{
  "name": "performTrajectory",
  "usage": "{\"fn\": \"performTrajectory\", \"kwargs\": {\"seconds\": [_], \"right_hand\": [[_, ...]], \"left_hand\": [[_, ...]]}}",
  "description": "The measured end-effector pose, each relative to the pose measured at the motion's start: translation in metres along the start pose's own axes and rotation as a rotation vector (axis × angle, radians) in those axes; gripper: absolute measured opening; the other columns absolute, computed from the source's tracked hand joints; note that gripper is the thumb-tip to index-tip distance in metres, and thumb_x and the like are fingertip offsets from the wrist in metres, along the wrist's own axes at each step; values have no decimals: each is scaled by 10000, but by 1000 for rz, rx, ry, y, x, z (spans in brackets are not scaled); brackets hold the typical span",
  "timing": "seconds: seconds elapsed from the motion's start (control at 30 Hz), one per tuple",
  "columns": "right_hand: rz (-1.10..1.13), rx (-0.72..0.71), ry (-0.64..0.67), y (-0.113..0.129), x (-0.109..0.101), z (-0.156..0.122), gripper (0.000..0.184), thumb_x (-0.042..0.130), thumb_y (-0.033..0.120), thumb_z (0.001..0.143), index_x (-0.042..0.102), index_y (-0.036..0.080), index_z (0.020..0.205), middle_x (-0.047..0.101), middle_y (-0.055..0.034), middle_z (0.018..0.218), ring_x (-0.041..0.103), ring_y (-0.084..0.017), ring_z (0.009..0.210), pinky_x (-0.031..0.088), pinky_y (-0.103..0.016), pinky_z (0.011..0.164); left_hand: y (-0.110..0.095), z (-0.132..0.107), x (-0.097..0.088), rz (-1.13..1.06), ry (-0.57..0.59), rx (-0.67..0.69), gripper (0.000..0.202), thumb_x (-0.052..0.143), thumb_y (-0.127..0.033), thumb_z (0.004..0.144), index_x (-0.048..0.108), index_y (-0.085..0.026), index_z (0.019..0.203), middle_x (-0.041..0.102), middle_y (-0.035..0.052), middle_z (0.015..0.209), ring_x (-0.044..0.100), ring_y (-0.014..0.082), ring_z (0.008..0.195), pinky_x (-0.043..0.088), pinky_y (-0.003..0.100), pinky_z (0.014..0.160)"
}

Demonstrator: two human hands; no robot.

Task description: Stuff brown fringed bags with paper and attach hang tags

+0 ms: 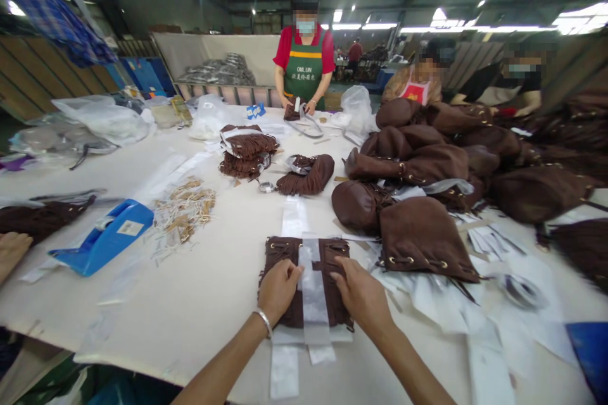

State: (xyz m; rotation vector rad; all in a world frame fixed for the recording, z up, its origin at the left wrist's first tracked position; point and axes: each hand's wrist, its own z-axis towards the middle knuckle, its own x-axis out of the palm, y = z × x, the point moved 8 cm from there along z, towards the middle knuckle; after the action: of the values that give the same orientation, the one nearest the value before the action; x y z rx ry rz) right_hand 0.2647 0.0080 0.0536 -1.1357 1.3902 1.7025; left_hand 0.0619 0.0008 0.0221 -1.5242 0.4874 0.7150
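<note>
Right in front of me a dark brown fringed drawstring bag point(282, 247) lies flat on the table, with metal eyelets along its far edge. A whitish translucent strip point(314, 294) runs lengthwise over its middle. On the bag's left half rests my left hand point(279, 291), its fingers curled in and the thumb against the forefinger beside the strip; what the fingertips hold, if anything, is hidden. My right hand point(358, 288) touches the right half with fingers stretched and apart. White sheets point(285, 370) stick out beneath the bag's near edge.
A large heap of brown bags point(427, 158) fills the right side. Left of me lie a blue tape dispenser point(107, 237), a pile of stringed tags point(185, 209) and another person's hand point(14, 253). Stacked fringed bags point(247, 145) sit farther back. Co-workers, one in a green apron point(304, 73), work opposite.
</note>
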Motion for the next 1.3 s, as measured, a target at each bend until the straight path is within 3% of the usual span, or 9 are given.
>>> {"fn": "performTrajectory", "kwargs": {"seconds": [0.07,0.17,0.27,0.4,0.47,0.63,0.8,1.0,1.3], "right_hand": [[157,12,39,9,3,-4,318,464,426,947,546,238,1190,690,-51,1052,663,-212,920,445,-284,733],[269,150,154,6,22,-4,371,529,520,885,575,218,1096,703,-25,862,659,-211,792,411,-284,665],[347,202,233,4,41,5,308,588,501,834,605,209,930,694,-16,783,639,-198,744,378,-273,639],[479,188,262,4,57,20,230,619,426,791,588,202,754,654,6,699,588,-167,663,351,-254,602],[559,177,251,4,61,23,216,614,404,784,579,197,733,626,14,670,564,-160,647,347,-250,595],[716,104,248,6,55,23,237,578,418,800,607,186,764,599,17,690,531,-158,678,369,-253,635],[717,81,250,9,49,29,270,585,447,784,642,183,780,605,14,700,529,-161,682,375,-257,640],[632,135,256,2,71,41,266,620,451,748,632,185,765,616,13,663,544,-165,642,375,-261,612],[466,163,238,-1,79,43,246,571,463,799,607,219,817,661,4,717,614,-212,694,391,-299,637]], "left_hand": [[-1,-3,-4,-31,4,4,347,437,-438,940,527,-208,696,570,-24,711,526,142,689,338,255,658],[2,-1,-7,-70,-2,-20,264,432,-401,943,559,-211,810,616,-13,791,556,143,714,369,255,680],[12,8,-4,-97,1,-78,202,462,-356,928,581,-204,869,655,4,827,588,144,718,385,253,663],[24,20,6,-126,54,-144,106,549,-260,871,610,-194,816,663,-7,729,602,131,657,379,236,604],[26,22,9,-139,67,-163,42,596,-231,834,616,-196,847,664,-18,707,607,127,645,378,229,592],[20,23,11,-130,56,-168,210,668,-225,774,587,-206,966,662,-27,726,620,141,701,385,236,628],[14,23,14,-89,76,-153,232,641,-175,762,546,-202,971,645,-25,712,610,149,699,370,241,627],[5,22,13,-29,118,-64,212,580,-87,734,551,-224,893,620,-32,690,582,153,687,340,253,646],[16,21,16,-128,116,-73,150,555,-105,730,597,-219,818,653,-16,772,592,147,729,391,240,656]]}}
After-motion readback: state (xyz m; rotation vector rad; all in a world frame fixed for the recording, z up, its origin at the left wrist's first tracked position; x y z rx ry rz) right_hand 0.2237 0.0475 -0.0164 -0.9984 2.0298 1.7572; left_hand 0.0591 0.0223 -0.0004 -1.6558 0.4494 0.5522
